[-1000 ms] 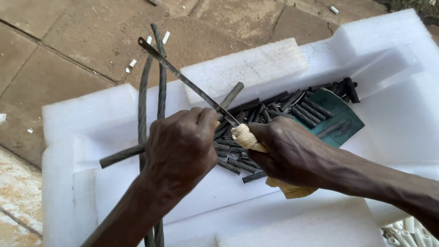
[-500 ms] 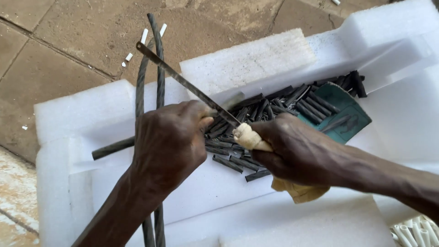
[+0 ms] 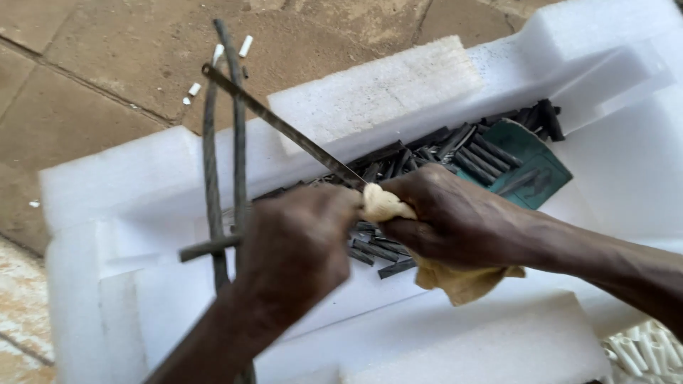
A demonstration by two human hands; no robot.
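Two bare hands meet over a white foam tray [image 3: 114, 192] on paved ground: the left hand [image 3: 299, 249] is closed in a fist around a dark cable piece [image 3: 206, 248] that juts out to the left, beside a tall loop of dark cable [image 3: 210, 178]. The right hand [image 3: 455, 220] grips the yellowish cloth-wrapped handle [image 3: 380, 205] of a thin hacksaw blade [image 3: 284, 128], which slants up toward the far left. Behind the hands, many short dark cut pieces [image 3: 462, 153] lie heaped in the tray, some on a teal card [image 3: 544, 174] at the right.
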